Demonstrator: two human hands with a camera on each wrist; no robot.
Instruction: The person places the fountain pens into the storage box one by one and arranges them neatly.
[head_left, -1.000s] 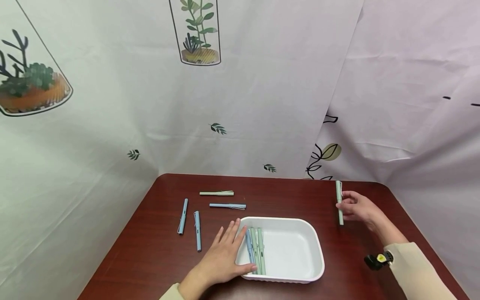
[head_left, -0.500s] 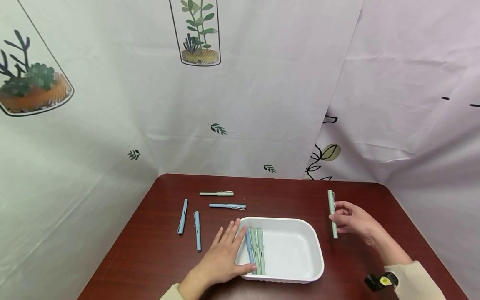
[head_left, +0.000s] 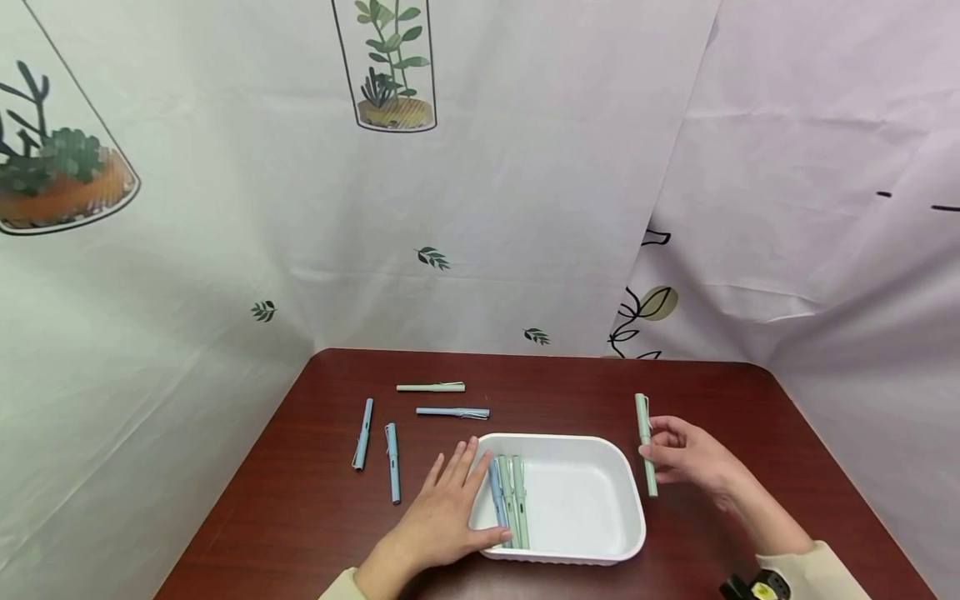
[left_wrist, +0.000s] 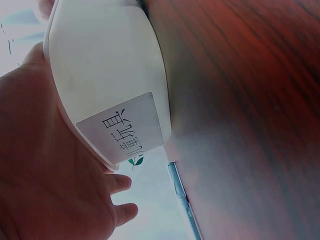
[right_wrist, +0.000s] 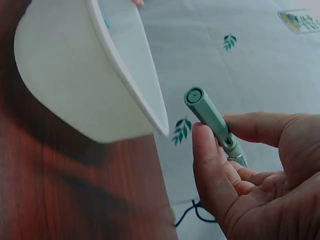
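My right hand (head_left: 690, 457) pinches a pale green pen (head_left: 645, 442) between thumb and fingers, just off the tray's right side. The pen is held lengthwise, its clip end pointing away from me; in the right wrist view its round end faces the camera. My left hand (head_left: 441, 518) rests on the left rim of a white tray (head_left: 585, 500) with fingers spread and straight, the thumb over the near left corner. Along the tray's left side lie a blue pen (head_left: 497, 492) and two green pens (head_left: 506, 500), partly covered by that thumb.
Left of and behind the tray, a green pen (head_left: 431, 387) and several blue pens, one of them a blue pen (head_left: 452, 412), lie on the dark red table (head_left: 285, 508). A label (left_wrist: 122, 127) is stuck on the tray's outer wall. Patterned white cloth (head_left: 480, 183) hangs behind the table.
My right hand has brought the green pen leftward and nearer to me, from the table's far right to beside the tray. The left hand has stayed at the tray's rim.
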